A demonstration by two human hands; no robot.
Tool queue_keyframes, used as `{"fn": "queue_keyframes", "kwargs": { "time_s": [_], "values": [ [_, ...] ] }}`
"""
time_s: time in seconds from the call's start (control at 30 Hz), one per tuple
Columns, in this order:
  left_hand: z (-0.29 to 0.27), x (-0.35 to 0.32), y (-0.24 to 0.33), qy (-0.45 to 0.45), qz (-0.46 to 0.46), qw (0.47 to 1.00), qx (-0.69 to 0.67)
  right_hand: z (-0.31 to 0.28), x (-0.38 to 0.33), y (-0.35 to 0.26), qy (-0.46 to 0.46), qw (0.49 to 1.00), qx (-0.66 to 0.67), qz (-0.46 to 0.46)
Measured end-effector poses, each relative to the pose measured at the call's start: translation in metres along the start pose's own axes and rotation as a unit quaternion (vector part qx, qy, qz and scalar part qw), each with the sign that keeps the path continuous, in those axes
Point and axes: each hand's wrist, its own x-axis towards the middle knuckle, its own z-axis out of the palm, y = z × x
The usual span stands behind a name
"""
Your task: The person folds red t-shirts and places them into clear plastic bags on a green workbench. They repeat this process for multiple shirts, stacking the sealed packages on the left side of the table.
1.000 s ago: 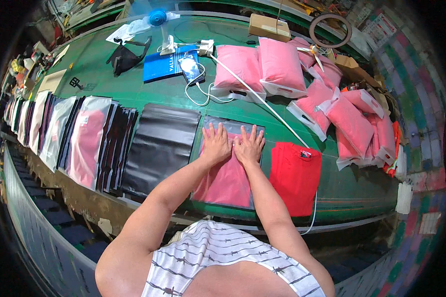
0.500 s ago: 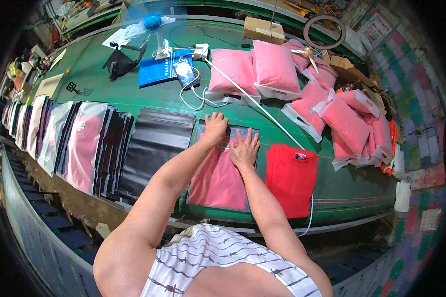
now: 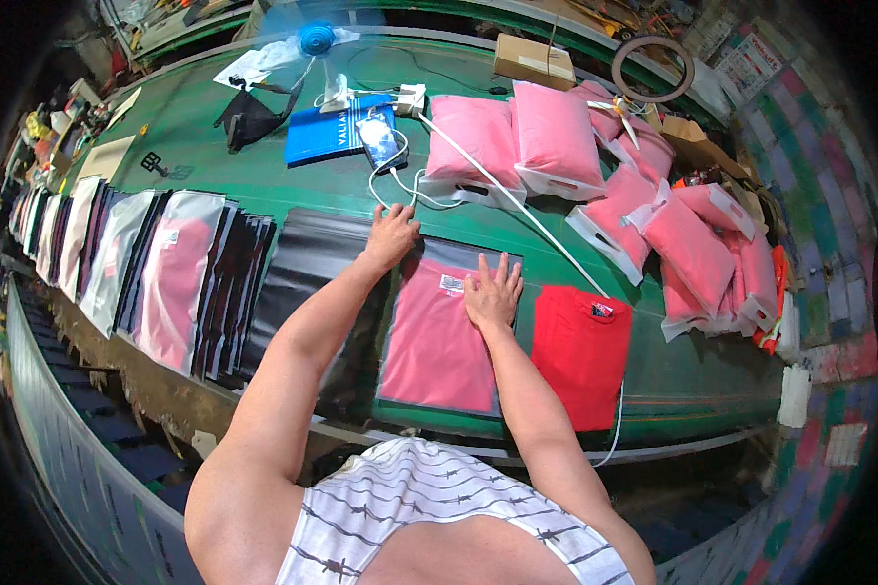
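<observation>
Green table [image 3: 698,375], left hand [image 3: 392,237] perhaps curled, right hand [image 3: 493,296] splayed

Both arms reach forward from the lower edge, bare from shoulder to fingertip. The left arm [image 3: 304,336] slants up and inward, its elbow bent slightly; the right arm [image 3: 532,387] also slants inward, toward the left. The left hand [image 3: 391,237] is farther forward, back upward, its fingers bent and a little apart; whether they pinch anything cannot be told. The right hand [image 3: 494,296] lies palm down and flattened, fingers fanned out and pointing away, thumb out to the left. The two hands are apart, wrists uncrossed.
</observation>
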Motion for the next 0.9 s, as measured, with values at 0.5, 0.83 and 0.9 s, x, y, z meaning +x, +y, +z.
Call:
{"fn": "queue_keyframes", "kwargs": {
  "time_s": [0.5,0.83,0.9],
  "values": [
    [-0.044,-0.161,0.105,-0.106,-0.267,0.894,-0.344,-0.008,-0.027,-0.006,-0.045,0.997,-0.014,0.061],
    [-0.061,-0.194,0.107,-0.160,-0.317,0.728,-0.587,0.002,-0.134,0.012,0.026,0.997,-0.008,0.073],
    [-0.073,-0.188,0.115,-0.227,-0.329,0.588,-0.703,0.011,-0.148,0.025,0.059,0.996,0.008,0.059]
  ]
}}
